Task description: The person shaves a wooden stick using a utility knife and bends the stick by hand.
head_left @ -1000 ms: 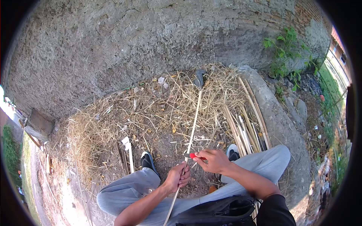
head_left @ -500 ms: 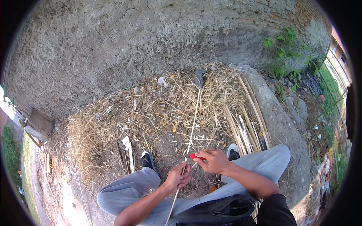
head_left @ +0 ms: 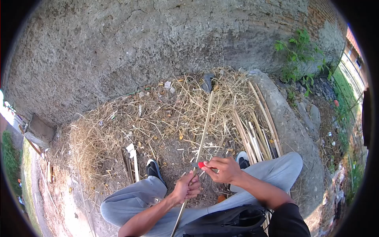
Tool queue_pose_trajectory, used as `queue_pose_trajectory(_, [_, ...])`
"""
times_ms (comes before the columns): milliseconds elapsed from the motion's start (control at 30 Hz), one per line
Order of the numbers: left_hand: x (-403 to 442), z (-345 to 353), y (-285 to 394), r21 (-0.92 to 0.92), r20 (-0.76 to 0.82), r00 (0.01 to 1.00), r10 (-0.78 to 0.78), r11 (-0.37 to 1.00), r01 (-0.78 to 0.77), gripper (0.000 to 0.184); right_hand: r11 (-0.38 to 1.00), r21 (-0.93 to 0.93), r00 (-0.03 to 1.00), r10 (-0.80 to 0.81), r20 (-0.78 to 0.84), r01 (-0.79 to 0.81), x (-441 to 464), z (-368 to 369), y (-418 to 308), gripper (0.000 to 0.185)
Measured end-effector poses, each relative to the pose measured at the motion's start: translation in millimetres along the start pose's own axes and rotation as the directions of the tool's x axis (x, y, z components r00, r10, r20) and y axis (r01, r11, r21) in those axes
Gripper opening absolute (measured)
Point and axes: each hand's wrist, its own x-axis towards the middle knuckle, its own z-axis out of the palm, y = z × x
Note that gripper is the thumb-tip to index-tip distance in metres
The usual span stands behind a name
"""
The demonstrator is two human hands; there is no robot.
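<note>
A long, thin pale strip of wood or bamboo [head_left: 204,132] slants from the straw by the wall down past my lap. My left hand [head_left: 186,188] is closed around its lower part. In my right hand [head_left: 224,170] is a knife [head_left: 201,164] with a red handle, gripped between thumb and fingers. Its short dark blade lies against the strip just above my left hand. Whether the blade is cutting into it, I cannot tell.
Several pale strips [head_left: 256,142] lie on the right beside a stone slab [head_left: 290,122]. Straw and shavings [head_left: 90,146] cover the ground. A dark grey object [head_left: 207,82] sits at the strip's far end, below the rough wall [head_left: 158,43]. A black bag [head_left: 225,223] rests on my lap.
The strip now shows a broader face, as if turned over, and its far part leans slightly more to the right. Both hands stay close to where they were, still holding strip and knife.
</note>
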Motion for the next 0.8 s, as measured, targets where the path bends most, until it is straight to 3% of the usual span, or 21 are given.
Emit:
queue_pose_trajectory(600, [1.7,5.7,-14.6,0.188,-0.155,0.982,0.105,0.979,-0.075,0.044,0.990,-0.138,1.000,0.025,0.009,-0.024,0.4,-1.9,12.1,0.019])
queue_pose_trajectory(667, [-2.7,2.5,-32.5,0.192,-0.132,0.991,-0.010,0.981,0.035,0.043,0.946,-0.247,0.978,0.194,-0.080,-0.208,7.9,-13.5,33.2,0.022])
queue_pose_trajectory(700, [-6.7,6.5,-34.8,0.200,-0.131,0.991,-0.011,0.979,0.038,0.043,0.945,-0.248,0.977,0.196,-0.089,-0.212,6.3,-20.3,43.9,0.022])
queue_pose_trajectory(767, [-14.3,16.6,-36.9,0.273,-0.176,0.984,-0.041,0.958,0.088,0.043,0.942,-0.182,0.957,0.289,0.024,-0.280,3.3,-33.5,62.0,0.020])
queue_pose_trajectory(800, [-11.1,12.9,-39.0,0.302,-0.196,0.981,0.009,0.952,0.051,0.043,0.938,-0.165,0.951,0.310,0.002,-0.305,4.1,-34.1,60.3,0.022])
